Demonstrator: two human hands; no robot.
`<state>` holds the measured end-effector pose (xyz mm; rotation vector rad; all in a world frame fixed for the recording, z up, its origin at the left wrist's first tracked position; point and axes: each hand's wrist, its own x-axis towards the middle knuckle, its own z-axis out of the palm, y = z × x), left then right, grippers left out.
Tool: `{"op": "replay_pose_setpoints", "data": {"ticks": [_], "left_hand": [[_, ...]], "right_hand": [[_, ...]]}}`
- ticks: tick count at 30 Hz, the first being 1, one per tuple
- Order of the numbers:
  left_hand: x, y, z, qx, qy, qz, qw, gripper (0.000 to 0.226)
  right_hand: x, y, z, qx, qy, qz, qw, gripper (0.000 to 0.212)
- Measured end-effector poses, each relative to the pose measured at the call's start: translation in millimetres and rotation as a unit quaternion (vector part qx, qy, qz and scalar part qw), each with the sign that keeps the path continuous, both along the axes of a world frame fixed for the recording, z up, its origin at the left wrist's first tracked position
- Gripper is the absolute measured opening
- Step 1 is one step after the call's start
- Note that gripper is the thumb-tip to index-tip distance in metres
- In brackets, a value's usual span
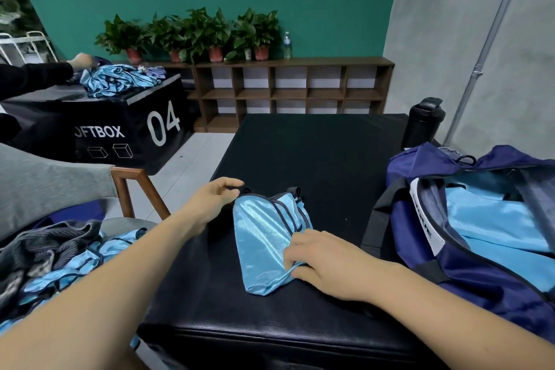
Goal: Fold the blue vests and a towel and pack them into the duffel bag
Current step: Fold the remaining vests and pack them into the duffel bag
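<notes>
Under right fingers (300, 245), folded blue vest (260, 245)

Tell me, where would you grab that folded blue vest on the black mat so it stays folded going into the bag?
Probably the blue vest by its right long edge, where loose trimmed layers stack and the right hand pinches them. Come from the duffel bag side, clamping all layers; the left edge looks like a closed fold.
</notes>
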<state>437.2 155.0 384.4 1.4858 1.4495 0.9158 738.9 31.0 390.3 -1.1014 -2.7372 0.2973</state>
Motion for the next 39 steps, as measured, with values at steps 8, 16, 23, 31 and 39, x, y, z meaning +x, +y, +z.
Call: {"op": "replay_pose_setpoints", "data": {"ticks": [8, 16, 23, 31, 39], "left_hand": [[18, -29, 29, 0.175, 0.225, -0.002, 0.958, 0.011], [50, -104, 52, 0.167, 0.337, -0.225, 0.899, 0.022], [69, -142, 28, 0.158, 0.483, -0.294, 0.809, 0.03], [59, -144, 31, 0.196, 0.402, -0.287, 0.847, 0.014], [41, -133, 52, 0.029, 0.148, -0.161, 0.975, 0.01]], "right_hand": [[3, -4, 2, -0.015, 0.008, -0.005, 1.0, 0.013], [10, -2, 5, 0.016, -0.017, -0.016, 1.0, 0.016], [9, -4, 11, 0.01, -0.008, -0.019, 1.0, 0.007], [2, -12, 12, 0.001, 0.02, -0.021, 1.0, 0.032], [3, -4, 25, -0.097, 0.24, -0.144, 0.955, 0.016]]}}
